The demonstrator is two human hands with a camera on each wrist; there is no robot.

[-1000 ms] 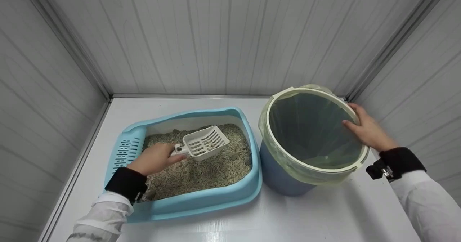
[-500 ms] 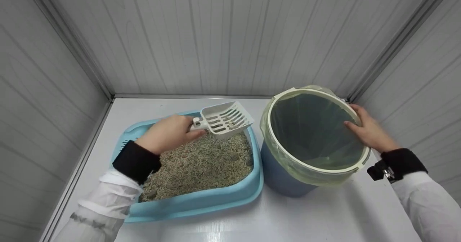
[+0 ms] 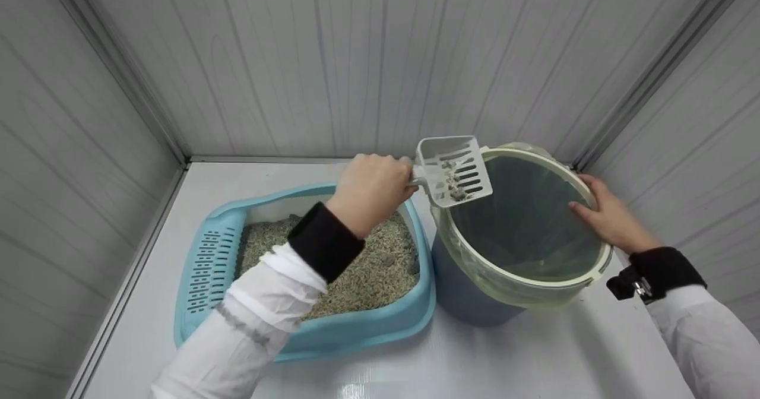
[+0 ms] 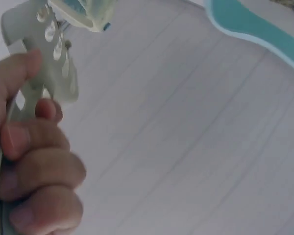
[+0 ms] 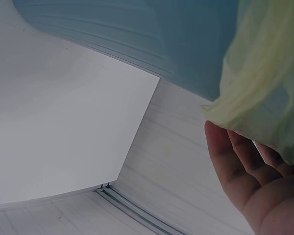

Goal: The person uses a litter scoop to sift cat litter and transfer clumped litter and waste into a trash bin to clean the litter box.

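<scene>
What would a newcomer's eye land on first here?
The white slotted scoop, gripped by the left hand, is held over the near-left rim of the bag-lined blue bin. The right hand holds the bin's far rim. Left of it sits the light-blue litter tray.

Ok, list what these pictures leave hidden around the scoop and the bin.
- Scoop handle: head view, wrapped by the left hand.
- Scoop's contents: left wrist view, blurred and cut by the top edge.
- Bin bottom: head view, veiled by the yellow liner.
- Right hand fingertips: head view, hidden behind the rim.
</scene>
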